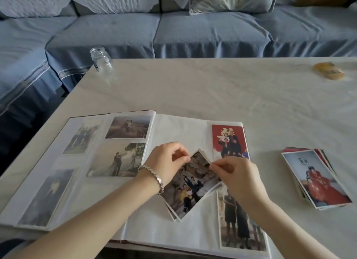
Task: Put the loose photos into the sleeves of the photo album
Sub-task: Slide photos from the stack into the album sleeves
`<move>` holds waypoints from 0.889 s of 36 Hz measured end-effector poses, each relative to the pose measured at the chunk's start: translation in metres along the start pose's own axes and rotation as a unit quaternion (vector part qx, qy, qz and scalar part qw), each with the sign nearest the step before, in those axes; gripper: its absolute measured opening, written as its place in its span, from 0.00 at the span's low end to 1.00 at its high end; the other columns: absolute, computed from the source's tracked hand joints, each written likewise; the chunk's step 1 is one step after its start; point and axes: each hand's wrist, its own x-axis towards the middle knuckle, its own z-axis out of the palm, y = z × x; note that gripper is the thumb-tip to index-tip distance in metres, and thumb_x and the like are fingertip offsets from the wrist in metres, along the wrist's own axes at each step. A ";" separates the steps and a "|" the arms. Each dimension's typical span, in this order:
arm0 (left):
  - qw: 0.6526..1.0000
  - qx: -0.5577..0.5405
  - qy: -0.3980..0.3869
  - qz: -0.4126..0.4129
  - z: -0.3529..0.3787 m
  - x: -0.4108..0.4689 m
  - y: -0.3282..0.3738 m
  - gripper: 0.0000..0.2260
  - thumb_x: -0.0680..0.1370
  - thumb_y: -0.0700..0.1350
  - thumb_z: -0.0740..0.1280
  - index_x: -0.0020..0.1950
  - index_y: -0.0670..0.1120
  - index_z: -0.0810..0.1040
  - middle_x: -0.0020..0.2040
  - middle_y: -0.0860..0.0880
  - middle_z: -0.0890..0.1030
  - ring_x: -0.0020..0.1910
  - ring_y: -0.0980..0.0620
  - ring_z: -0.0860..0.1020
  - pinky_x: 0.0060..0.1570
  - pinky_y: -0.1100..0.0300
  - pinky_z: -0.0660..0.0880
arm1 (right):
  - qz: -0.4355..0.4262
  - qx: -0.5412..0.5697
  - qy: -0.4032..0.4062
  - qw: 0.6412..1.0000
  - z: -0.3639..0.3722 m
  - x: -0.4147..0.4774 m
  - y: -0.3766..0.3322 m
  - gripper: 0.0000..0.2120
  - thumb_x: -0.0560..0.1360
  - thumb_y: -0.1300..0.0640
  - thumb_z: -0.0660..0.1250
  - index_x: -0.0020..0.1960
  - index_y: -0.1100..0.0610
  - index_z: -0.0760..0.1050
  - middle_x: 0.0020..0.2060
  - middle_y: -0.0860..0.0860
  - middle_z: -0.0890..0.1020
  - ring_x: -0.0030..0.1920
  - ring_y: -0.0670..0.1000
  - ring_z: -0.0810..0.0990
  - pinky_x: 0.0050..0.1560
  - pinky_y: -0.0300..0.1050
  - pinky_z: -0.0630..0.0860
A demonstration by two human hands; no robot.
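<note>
Sofa (pixel 173 30): blue, cloth-covered; stood behind the surface.
Surface (pixel 212 88): draped in pale cloth; carried the album, a photo stack and a jar.
Photo album (pixel 170 129): lay open at the near edge. The left page held four sleeved prints. The right page held a red print at upper right and a print of two figures at lower right.
Loose stack (pixel 316 179): lay on the surface to the right of the album, apart from it; the top print showed figures in red.
Held photos (pixel 190 189): small bundle, turned corner-up over the middle of the right page.
Left hand (pixel 164 162): fingers (pixel 183 158) curled, pinching the bundle's upper left edge.
Right hand (pixel 241 177): fingers pinched the upper right edge.
Jar (pixel 101 60): clear glass, lidless, at the far left corner.
Bracelet (pixel 154 176): metal, on the left wrist.
</note>
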 end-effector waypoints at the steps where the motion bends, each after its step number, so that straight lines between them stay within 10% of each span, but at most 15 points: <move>1: 1.000 -0.005 -0.001 -0.008 0.003 0.001 0.000 0.03 0.73 0.42 0.71 0.43 0.49 0.79 0.39 0.55 0.81 0.41 0.57 0.79 0.48 0.64 0.76 | 0.004 0.001 0.011 1.000 -0.001 0.000 0.001 0.03 0.72 0.58 0.71 0.42 0.50 0.82 0.33 0.39 0.79 0.36 0.39 0.79 0.38 0.29 0.76; 10: 1.000 0.010 -0.007 0.002 0.021 0.003 0.004 0.10 0.76 0.44 0.68 0.56 0.44 0.79 0.52 0.50 0.81 0.44 0.61 0.74 0.43 0.80 0.67 | -0.005 -0.050 0.025 0.998 -0.009 0.001 0.012 0.02 0.76 0.57 0.66 0.45 0.53 0.77 0.39 0.45 0.79 0.39 0.43 0.76 0.35 0.29 0.71; 21: 0.930 -0.313 0.049 -0.187 -0.025 -0.006 -0.003 0.39 0.58 0.60 0.76 0.65 0.46 0.73 0.60 0.46 0.78 0.56 0.49 0.78 0.57 0.49 0.76 | 0.099 0.225 0.033 0.969 -0.015 0.024 -0.022 0.04 0.77 0.57 0.64 0.46 0.55 0.77 0.39 0.49 0.82 0.32 0.45 0.81 0.32 0.37 0.79; 23: 0.925 -0.318 0.083 -0.189 -0.034 -0.010 -0.014 0.32 0.60 0.55 0.79 0.60 0.45 0.76 0.56 0.45 0.81 0.55 0.46 0.79 0.59 0.44 0.74 | 0.083 0.221 -0.008 0.972 -0.002 0.024 -0.037 0.03 0.76 0.56 0.64 0.46 0.54 0.76 0.37 0.47 0.82 0.31 0.44 0.82 0.33 0.40 0.80; 26: 0.935 -0.272 0.157 -0.163 -0.047 -0.015 -0.036 0.09 0.70 0.40 0.74 0.45 0.50 0.78 0.45 0.49 0.83 0.48 0.48 0.81 0.54 0.45 0.76 | 0.057 0.212 -0.083 0.972 0.021 0.024 -0.060 0.05 0.78 0.56 0.62 0.47 0.56 0.75 0.34 0.46 0.81 0.28 0.42 0.81 0.25 0.34 0.75; 32: 0.921 -0.192 0.292 -0.175 -0.088 -0.042 -0.085 0.19 0.75 0.39 0.69 0.65 0.47 0.70 0.53 0.47 0.78 0.39 0.55 0.79 0.23 0.65 0.75 | -0.117 -0.001 -0.148 0.982 0.077 0.020 -0.078 0.06 0.79 0.53 0.60 0.52 0.48 0.76 0.49 0.41 0.79 0.47 0.42 0.78 0.48 0.34 0.73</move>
